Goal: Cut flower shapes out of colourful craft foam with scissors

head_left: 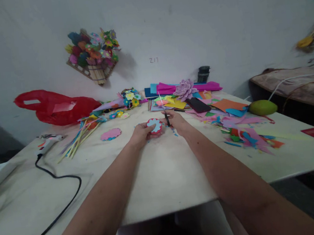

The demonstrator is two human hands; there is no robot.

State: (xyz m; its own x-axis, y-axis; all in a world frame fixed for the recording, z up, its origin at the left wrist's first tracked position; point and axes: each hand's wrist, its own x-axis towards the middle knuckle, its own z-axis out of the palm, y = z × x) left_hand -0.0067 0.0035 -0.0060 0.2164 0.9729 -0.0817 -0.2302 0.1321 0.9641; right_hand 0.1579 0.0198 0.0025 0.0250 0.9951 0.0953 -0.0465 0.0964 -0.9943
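Pink scalloped cutout is seen left of centre, lying flat, well apart from the hands
Red-rimmed pale-blue flower cutout is held at frame centre, clamped in the fingers of the left hand
Scissors are placed just right of it, handle gripped in the fingers of the right hand; long axis is pointed toward top of frame
Whether blades are parted can't be told; cutout's underside is hidden, right fingertips are blurred

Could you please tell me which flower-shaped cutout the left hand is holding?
The light blue cutout with a red border, in the left hand; the pink scalloped cutout lies apart on the table.
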